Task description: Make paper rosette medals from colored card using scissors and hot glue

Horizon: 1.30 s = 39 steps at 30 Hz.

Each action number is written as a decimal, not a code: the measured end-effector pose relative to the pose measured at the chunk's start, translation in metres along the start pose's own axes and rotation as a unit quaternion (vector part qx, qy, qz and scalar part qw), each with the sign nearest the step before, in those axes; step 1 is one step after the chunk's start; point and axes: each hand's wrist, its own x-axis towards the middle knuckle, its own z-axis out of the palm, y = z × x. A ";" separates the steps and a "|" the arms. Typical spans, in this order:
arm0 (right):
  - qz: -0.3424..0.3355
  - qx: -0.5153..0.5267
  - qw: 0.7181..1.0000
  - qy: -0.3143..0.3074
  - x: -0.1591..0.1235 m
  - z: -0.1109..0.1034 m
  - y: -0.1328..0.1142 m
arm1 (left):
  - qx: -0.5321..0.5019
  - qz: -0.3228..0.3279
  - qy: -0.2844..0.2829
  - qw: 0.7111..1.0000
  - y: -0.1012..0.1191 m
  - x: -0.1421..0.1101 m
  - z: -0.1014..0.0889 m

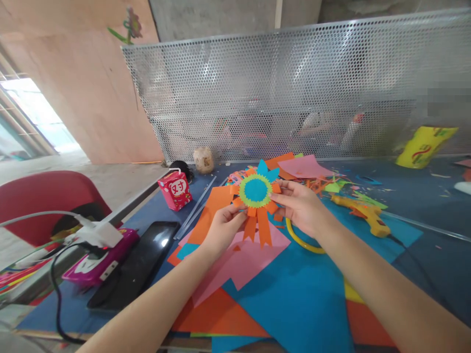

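Observation:
Between my two hands is a rosette [255, 191] with a round blue centre, a green zigzag ring, orange loops around it, two orange ribbon tails below and blue pointed leaves on top. My left hand [227, 223] pinches its lower left edge. Fingers of my right hand [300, 203] grip the right edge, thumb in front. The rosette is held up over the sheets, facing me. Beneath it lie a pink sheet [257, 255], a large blue sheet [298, 294] and orange sheets [217, 314]. A yellow ring [303, 243] lies partly behind my right hand.
On the right rest a yellow hot glue gun [364, 213] with its cord, paper scraps and a yellow packet [425, 147]. On the left are a red carton [175, 190], clear glue sticks [196, 208], a black phone [138, 264] and a purple power strip [99, 264]. Perforated metal panel [235, 93] stands behind.

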 end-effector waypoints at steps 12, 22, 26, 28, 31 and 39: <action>-0.018 -0.001 1.000 0.012 0.003 -0.005 0.000 | -0.009 0.008 -0.025 1.000 0.003 -0.002 -0.001; -0.038 -0.037 0.999 0.015 0.004 -0.006 -0.002 | 0.022 0.022 -0.059 0.998 0.008 -0.006 -0.002; -0.039 -0.055 0.997 0.023 0.004 -0.006 -0.002 | 0.021 0.014 -0.068 0.997 0.009 -0.007 -0.001; -0.043 -0.064 0.997 0.023 0.004 -0.006 -0.002 | 0.021 0.014 -0.077 0.997 0.009 -0.007 -0.001; -0.051 -0.068 0.996 0.014 0.003 -0.006 -0.002 | 0.026 0.021 -0.080 0.996 0.009 -0.007 -0.001; -0.059 -0.084 0.995 0.016 0.000 -0.005 -0.004 | -0.015 0.041 -0.079 0.996 0.003 -0.004 -0.005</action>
